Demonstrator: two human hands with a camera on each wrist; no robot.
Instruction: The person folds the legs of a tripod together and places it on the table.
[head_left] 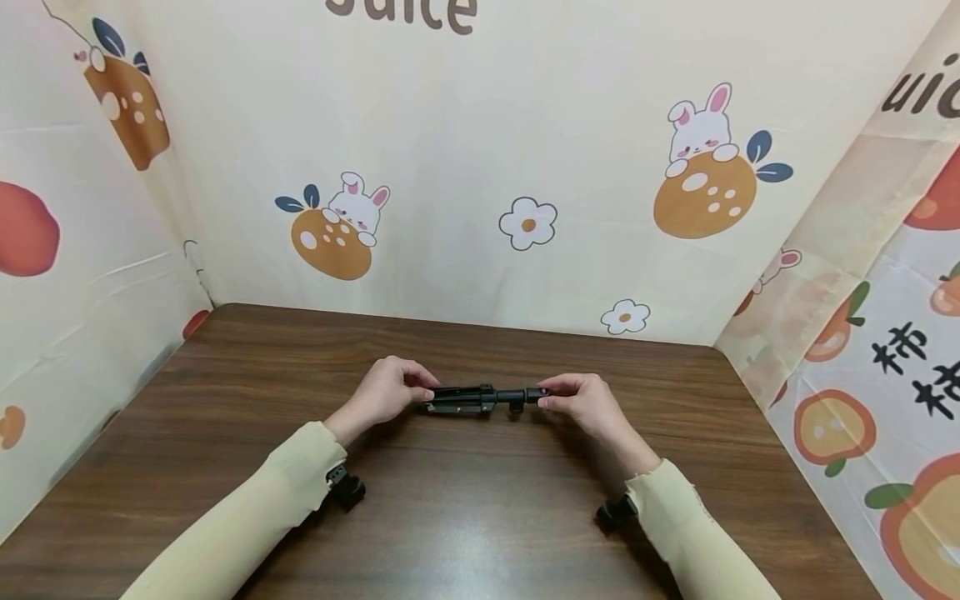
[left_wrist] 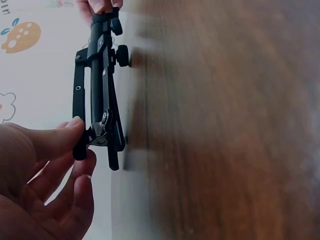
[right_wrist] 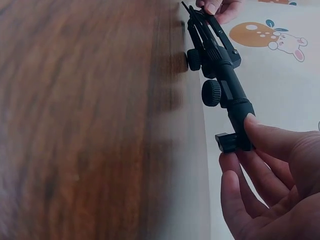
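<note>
A small black tripod (head_left: 460, 400), its legs folded together, lies lengthwise between the two hands, close over the table. My left hand (head_left: 386, 392) pinches the foot end of one leg (left_wrist: 78, 102) between thumb and fingers. At the opposite end, my right hand (head_left: 592, 404) pinches the narrow head (right_wrist: 241, 116), thumb on top and fingers beneath. Two round black knobs, one of them a ridged knob (right_wrist: 211, 93), stick out from the tripod's side. A metal joint (left_wrist: 101, 129) shows between the legs in the left wrist view.
The brown wood-grain table (head_left: 465, 508) spreads beneath both arms. Behind it hangs a cream curtain (head_left: 450, 150) printed with rabbits, fruit and flowers, and patterned cloth closes off both sides. Each wrist carries a small black camera (head_left: 347, 487).
</note>
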